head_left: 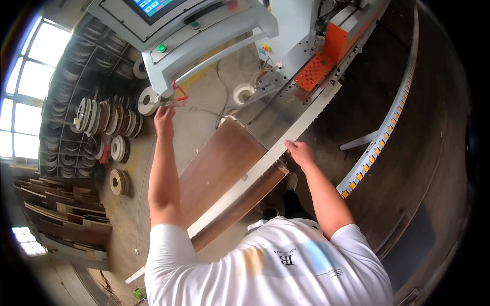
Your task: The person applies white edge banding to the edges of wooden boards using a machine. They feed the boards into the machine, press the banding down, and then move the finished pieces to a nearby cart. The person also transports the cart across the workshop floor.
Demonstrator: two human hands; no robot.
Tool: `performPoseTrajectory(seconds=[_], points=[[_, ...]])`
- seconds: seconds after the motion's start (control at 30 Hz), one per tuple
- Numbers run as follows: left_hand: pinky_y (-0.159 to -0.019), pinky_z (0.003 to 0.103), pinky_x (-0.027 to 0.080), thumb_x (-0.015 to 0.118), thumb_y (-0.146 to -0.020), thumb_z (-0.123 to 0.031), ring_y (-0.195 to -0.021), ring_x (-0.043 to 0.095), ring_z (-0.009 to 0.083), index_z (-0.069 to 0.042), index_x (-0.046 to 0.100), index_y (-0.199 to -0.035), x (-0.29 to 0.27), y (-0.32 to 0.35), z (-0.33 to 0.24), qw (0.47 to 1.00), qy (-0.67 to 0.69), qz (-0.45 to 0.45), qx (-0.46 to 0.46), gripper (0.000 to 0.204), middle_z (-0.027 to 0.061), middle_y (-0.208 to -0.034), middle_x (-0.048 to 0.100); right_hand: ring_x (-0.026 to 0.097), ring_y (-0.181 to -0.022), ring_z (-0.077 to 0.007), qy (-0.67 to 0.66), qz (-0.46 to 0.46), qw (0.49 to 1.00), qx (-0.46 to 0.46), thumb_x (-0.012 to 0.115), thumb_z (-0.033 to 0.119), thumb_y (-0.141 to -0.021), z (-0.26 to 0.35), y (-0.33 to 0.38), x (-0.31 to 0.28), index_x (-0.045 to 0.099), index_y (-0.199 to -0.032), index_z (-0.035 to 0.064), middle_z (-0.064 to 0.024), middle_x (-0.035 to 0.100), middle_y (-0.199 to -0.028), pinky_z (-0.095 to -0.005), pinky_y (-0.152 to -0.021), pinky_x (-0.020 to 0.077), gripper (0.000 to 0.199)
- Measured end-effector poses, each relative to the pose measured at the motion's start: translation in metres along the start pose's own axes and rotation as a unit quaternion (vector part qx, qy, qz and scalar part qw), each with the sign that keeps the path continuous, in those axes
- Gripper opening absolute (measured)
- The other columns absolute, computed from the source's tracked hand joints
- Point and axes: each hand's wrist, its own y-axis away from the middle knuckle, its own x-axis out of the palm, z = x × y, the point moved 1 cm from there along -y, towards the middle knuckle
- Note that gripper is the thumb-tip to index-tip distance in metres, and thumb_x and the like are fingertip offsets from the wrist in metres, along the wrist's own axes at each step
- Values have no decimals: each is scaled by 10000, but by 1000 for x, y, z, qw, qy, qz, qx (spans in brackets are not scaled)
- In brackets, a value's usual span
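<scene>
The long white board [255, 170] is gripped at its right edge by the right hand [301, 153], the thumb laid on top. Brown panels [219, 153] are crossed by it on a slant; whether they are touched cannot be told. Farther out, the left hand [164, 121] is raised near a red piece [179, 94] below the control panel [162, 48]; whether anything is grasped there cannot be told. The board's far end is brought near the machine's orange plate [311, 72]. For good work, the board should probably be held level and straight, its long trailing end supported, with fingers well clear of the machine.
</scene>
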Motion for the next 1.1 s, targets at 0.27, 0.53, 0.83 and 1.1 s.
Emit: performPoseTrajectory(seconds=[0.27, 0.53, 0.83, 1.1], points=[[-653, 311, 549, 605, -1088, -288, -980, 734, 246, -148, 568, -1205, 3, 113, -161, 980, 100, -64, 157, 186, 45, -984, 713, 584, -597, -145, -10, -24, 1000, -5, 700, 589, -945, -2, 1, -5, 716, -753, 43, -32, 610, -616, -342, -600, 456, 580], [-728, 511, 530, 691, -976, -457, -846, 714, 399, -131, 594, -1166, 4, 216, -197, 636, -716, 288, -18, 390, 149, -870, 744, 662, -652, -128, -68, -9, 998, 9, 717, 536, -959, 3, 4, -1, 741, -816, 57, -17, 679, -703, -320, -634, 505, 500], [-758, 508, 534, 728, -928, -496, -905, 708, 406, -141, 638, -1162, -50, 300, -245, 673, -672, 271, -147, 434, 159, -908, 747, 467, -580, -69, -98, -19, 995, 14, 753, 500, -952, -7, 0, 0, 714, -800, 56, 37, 562, -642, -287, -553, 376, 472], [-779, 492, 540, 780, -869, -514, -955, 704, 397, -125, 688, -1093, -210, 417, -296, 543, -738, 246, -316, 458, 160, -961, 743, 334, -466, -23, -131, 44, 990, 39, 723, 566, -966, -7, -8, 4, 597, -797, 146, 107, 419, -603, -237, -425, 219, 470]])
